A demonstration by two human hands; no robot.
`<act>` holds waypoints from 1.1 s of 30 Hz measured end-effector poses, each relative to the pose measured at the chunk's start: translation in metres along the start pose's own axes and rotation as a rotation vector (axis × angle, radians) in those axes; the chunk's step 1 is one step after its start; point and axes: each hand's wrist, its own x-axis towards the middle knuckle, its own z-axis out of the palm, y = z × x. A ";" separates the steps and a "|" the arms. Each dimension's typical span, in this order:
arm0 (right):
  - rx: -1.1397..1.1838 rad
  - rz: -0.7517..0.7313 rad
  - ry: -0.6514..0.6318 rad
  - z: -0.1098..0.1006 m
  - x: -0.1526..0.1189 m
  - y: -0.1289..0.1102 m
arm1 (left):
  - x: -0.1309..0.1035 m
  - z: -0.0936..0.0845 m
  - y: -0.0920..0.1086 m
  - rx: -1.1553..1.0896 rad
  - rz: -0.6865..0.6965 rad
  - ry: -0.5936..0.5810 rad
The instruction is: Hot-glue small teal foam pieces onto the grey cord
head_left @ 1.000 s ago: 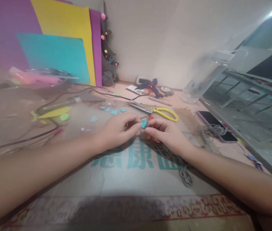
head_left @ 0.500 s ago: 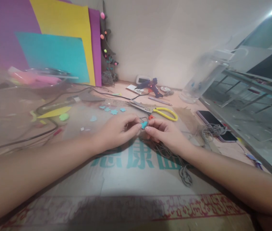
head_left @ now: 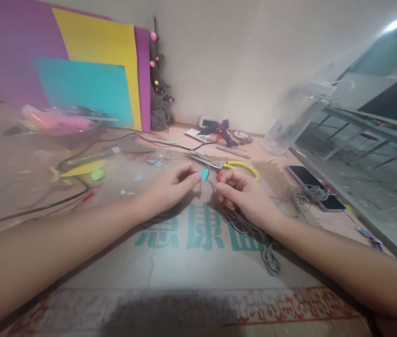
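My left hand [head_left: 179, 187] is closed in a pinch on a small teal foam cut-out [head_left: 204, 174], whose exact outline is partly hidden by the fingers. A short gap away, my right hand [head_left: 240, 193] has thumb and forefinger pressed together on grey cord [head_left: 242, 223], which trails beneath the palm onto the board. A small red piece [head_left: 220, 176] shows just at the right fingertips; whether it is touched cannot be told. Scissors with yellow handles [head_left: 242, 167] lie just beyond both hands. Several teal foam flowers [head_left: 158, 163] rest past my left hand.
A dark glue gun [head_left: 221, 132] with a lit red light stands at the back. To the right are a phone [head_left: 310, 185], tangled cord [head_left: 308, 195] and a clear plastic jug [head_left: 284, 124]. Coloured foam sheets [head_left: 89, 93] lean at the left; a black cable [head_left: 79, 185] crosses there.
My hands have moved apart from each other. The teal cut-out has stayed with the left fingers and come away from the right ones. The view has tilted up slightly.
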 end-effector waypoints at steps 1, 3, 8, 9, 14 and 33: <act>-0.018 -0.019 0.011 -0.001 0.000 -0.001 | 0.001 0.000 0.000 -0.017 0.000 0.008; -0.062 -0.060 0.016 -0.004 0.001 -0.004 | 0.002 0.000 0.000 -0.035 -0.011 0.007; -0.123 -0.133 -0.005 -0.015 0.004 -0.008 | 0.000 -0.001 0.001 -0.029 -0.021 -0.013; -0.130 -0.131 -0.004 -0.016 0.005 -0.008 | 0.000 -0.001 0.000 -0.021 -0.021 -0.012; -0.136 -0.095 0.008 -0.022 0.011 -0.011 | 0.000 0.001 -0.004 -0.021 -0.030 -0.007; -0.209 -0.130 0.045 -0.015 0.014 0.004 | -0.001 0.001 -0.001 0.034 -0.038 -0.044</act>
